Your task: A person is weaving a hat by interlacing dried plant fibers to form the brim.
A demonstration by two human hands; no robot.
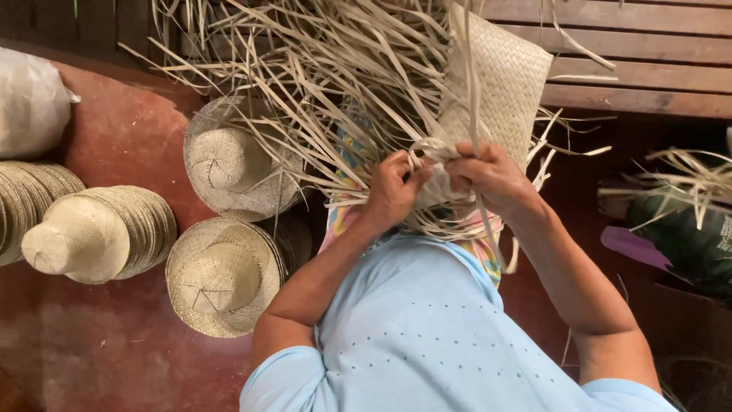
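Head view: left hand (390, 187) and right hand (488, 174) are both closed around the half-woven straw piece (499, 80), pinching loose strips (320, 91) at its lower edge above the lap, probably to keep the weave tight while the flat woven panel stands up beyond the fingers. Left of the piece, on the red floor (114, 137), I count two finished straw hats (229, 164) lying brim-down, one sideways stack of hats (95, 233), a second stack cut off by the frame edge, and one white sack (30, 99); wooden planks (640, 61) run behind the piece.
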